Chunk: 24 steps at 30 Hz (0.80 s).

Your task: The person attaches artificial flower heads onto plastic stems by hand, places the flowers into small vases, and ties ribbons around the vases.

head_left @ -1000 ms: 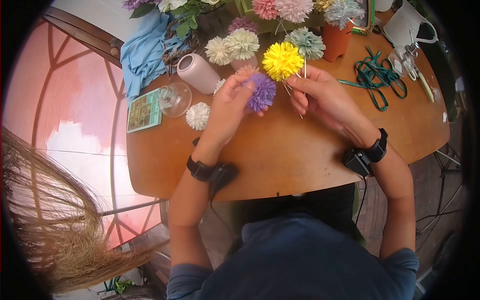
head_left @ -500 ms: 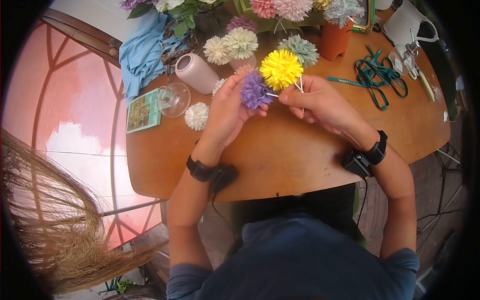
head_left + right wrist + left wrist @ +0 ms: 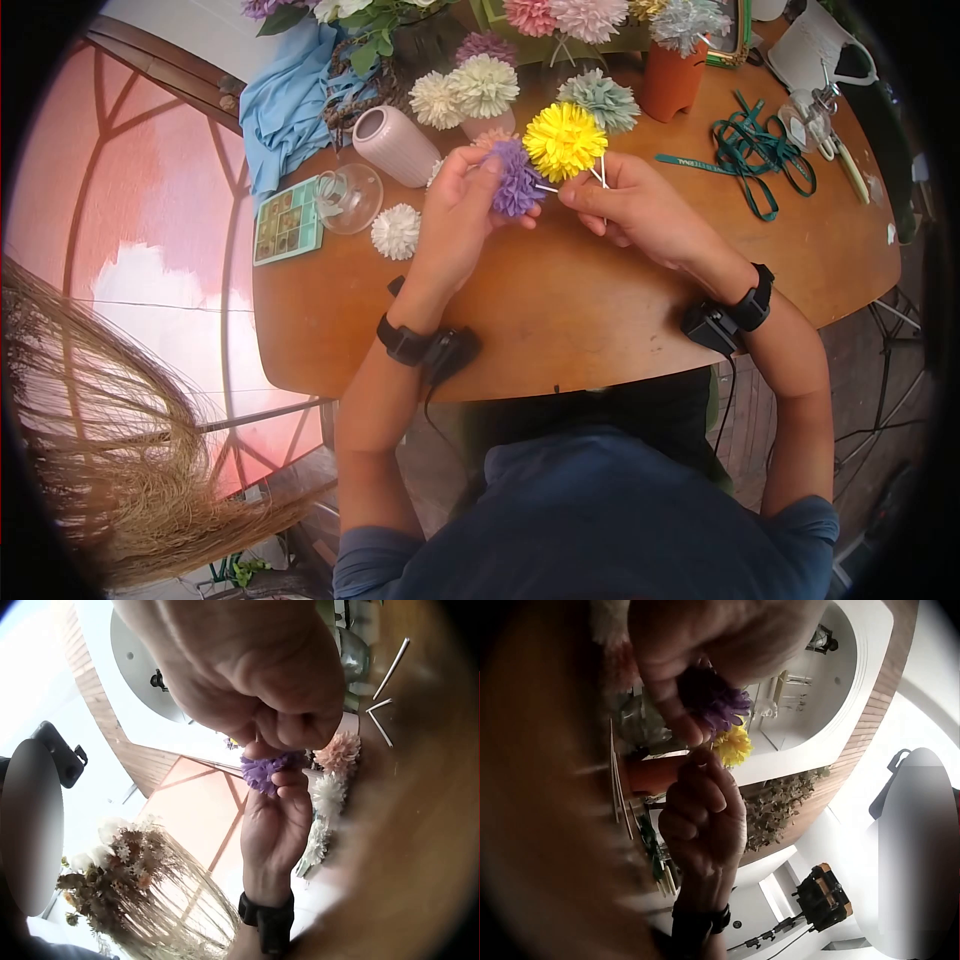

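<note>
My left hand (image 3: 462,205) holds a purple pompom-shaped artificial flower (image 3: 518,180) between thumb and fingers, over the table. With thumb and forefinger my right hand (image 3: 640,205) pinches a thin white stick (image 3: 547,188), whose other end meets the purple flower's underside. Just beyond the right fingertips is a yellow pompom flower (image 3: 566,142), with thin white sticks showing below it. In the left wrist view the purple flower (image 3: 720,709) sits under the left fingers, beside the pinching right hand (image 3: 705,810). The right wrist view shows the left fingers curled against the flower (image 3: 262,774).
A pink ribbed vase (image 3: 388,145), a clear glass vessel (image 3: 350,200), a white pompom (image 3: 396,232) and a green compartment box (image 3: 290,222) stand left. Behind are cream flowers (image 3: 485,87) and a grey-green one (image 3: 600,100). Green ribbon (image 3: 755,150) and an orange pot (image 3: 668,85) lie right.
My right hand has brought the white stick left to the purple flower, which has turned in my left hand. The yellow and grey-green flowers have shifted slightly down.
</note>
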Tool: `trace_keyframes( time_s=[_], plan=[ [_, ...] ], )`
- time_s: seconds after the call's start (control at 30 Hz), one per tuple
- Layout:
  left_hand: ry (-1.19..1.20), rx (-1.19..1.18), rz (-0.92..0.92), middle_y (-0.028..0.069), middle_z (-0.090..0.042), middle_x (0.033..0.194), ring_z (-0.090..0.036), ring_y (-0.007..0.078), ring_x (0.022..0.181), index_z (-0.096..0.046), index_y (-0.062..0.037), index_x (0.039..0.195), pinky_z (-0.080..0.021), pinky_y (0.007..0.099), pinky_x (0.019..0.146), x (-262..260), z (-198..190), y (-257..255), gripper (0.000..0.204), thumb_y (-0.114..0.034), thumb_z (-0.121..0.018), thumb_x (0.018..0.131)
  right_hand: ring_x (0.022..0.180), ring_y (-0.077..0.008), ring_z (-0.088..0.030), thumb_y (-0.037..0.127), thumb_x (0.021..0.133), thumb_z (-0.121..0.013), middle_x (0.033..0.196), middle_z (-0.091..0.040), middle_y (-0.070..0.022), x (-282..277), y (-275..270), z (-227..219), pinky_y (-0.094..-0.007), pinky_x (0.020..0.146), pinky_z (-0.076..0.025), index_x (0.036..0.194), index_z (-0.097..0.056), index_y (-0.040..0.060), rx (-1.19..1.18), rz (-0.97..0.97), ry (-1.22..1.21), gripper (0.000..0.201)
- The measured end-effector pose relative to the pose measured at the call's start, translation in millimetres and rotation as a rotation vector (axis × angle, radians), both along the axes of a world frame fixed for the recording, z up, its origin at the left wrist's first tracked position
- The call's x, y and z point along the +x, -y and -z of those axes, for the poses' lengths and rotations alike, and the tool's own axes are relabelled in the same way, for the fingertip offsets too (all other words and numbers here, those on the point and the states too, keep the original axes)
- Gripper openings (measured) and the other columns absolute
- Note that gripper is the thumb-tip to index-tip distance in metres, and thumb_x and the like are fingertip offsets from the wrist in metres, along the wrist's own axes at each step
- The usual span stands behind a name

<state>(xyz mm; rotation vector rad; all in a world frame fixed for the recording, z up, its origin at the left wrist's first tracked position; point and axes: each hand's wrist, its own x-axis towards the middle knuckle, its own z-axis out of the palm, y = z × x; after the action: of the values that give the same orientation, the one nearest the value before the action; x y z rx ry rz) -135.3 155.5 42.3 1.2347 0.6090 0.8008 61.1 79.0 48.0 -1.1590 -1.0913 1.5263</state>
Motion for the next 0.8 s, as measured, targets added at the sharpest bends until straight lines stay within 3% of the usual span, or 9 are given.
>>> trace_keyframes(
  time_s=[0.37,0.8],
  plan=[
    [0.093,-0.118,0.056,0.0114,-0.063,0.099,-0.064,0.0164,0.077,-0.047,-0.0008,0.12,-0.055,0.0275,0.064,-5.2,-0.5,-3.5,0.026,-0.02,-0.043,0.103,0.047,-0.0031,-0.037,0.023,0.093,-0.06,0.063,-0.052,0.0044,4.2,-1.4,-3.0,-0.0196,0.042,-0.025,0.082,-0.055,0.0115,-0.051,-0.011,-0.016,0.017],
    [0.039,-0.115,0.043,0.0122,-0.063,0.098,-0.064,0.0188,0.077,-0.045,-0.0014,0.122,-0.055,0.0294,0.064,-3.9,0.8,-2.9,0.027,-0.021,-0.042,0.104,0.047,-0.0022,-0.037,0.022,0.093,-0.061,0.063,-0.052,0.0041,2.5,0.1,-4.8,-0.0193,0.041,-0.024,0.084,-0.056,0.0109,-0.062,-0.052,-0.056,0.014]
  ],
)
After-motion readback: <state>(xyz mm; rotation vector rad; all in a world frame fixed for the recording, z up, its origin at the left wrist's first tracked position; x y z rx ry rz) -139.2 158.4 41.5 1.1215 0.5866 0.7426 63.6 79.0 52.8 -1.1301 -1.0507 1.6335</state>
